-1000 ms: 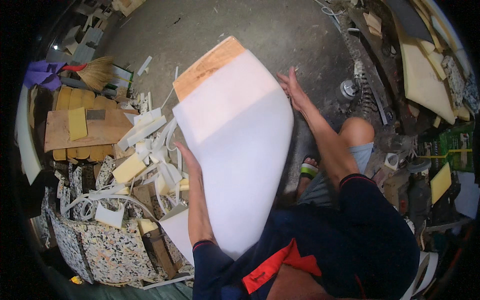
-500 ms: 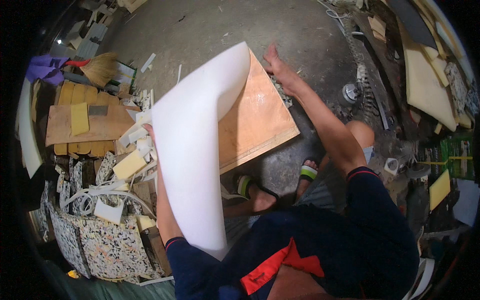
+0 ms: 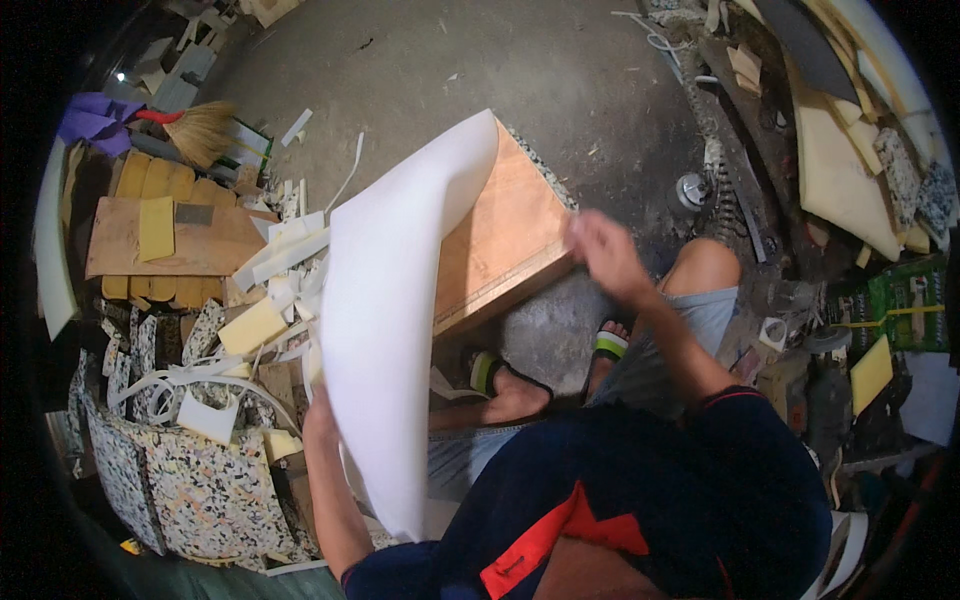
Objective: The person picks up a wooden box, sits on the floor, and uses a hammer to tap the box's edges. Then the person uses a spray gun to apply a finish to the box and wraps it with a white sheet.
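A large white foam sheet (image 3: 385,300) lies folded over a wooden board (image 3: 510,220) with thick, pale edges. The sheet's far end rests on the board, and its near end hangs down toward my lap. My left hand (image 3: 320,415) is at the sheet's left edge and grips it there, its fingers partly hidden by the foam. By the board's right corner is my right hand (image 3: 605,258), with bent fingers blurred by motion. Whether those fingers touch the corner I cannot make out. Speckled foam (image 3: 540,165) shows along the board's far right edge.
Foam offcuts (image 3: 255,325) and a speckled foam block (image 3: 215,485) are piled at left. Behind them lie a brown board (image 3: 170,240) and a straw broom (image 3: 203,133). A round metal object (image 3: 692,190) sits on the floor at right, near stacked foam sheets (image 3: 845,180).
My right hand has drawn back from the board's far right side to its near right corner. My left hand has slid nearer along the sheet. Sheet and board have shifted slightly.
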Motion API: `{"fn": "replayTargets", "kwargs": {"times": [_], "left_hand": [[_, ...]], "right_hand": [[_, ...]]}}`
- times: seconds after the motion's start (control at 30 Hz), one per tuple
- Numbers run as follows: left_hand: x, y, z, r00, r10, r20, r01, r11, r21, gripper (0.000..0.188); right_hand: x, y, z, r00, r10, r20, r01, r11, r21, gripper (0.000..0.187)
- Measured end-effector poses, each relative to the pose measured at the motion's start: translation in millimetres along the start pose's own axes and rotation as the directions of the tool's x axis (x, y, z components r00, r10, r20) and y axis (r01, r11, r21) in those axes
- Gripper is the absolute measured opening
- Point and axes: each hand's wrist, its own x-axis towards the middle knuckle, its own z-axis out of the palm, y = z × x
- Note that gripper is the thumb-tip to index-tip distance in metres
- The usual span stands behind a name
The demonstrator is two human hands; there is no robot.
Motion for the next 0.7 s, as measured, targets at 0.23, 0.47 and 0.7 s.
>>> {"fn": "replayTargets", "kwargs": {"times": [0.23, 0.47, 0.7], "left_hand": [[-41, 4, 32, 0.994, -0.099, 0.035, 0.074, 0.895, 0.441, 0.081], [-106, 20, 71, 0.983, 0.115, -0.144, -0.155, 0.939, -0.307, 0.064], [-117, 97, 71, 0.988, 0.136, -0.077, -0.1, 0.928, 0.358, 0.047]], "right_hand": [[-78, 1, 108, 0.677, 0.297, 0.674, -0.544, 0.818, 0.186, 0.063], [-86, -51, 165, 0.702, 0.1, 0.705, -0.416, 0.861, 0.292, 0.057], [-68, -107, 207, 0.853, -0.296, 0.429, 0.076, 0.886, 0.458, 0.051]]}}
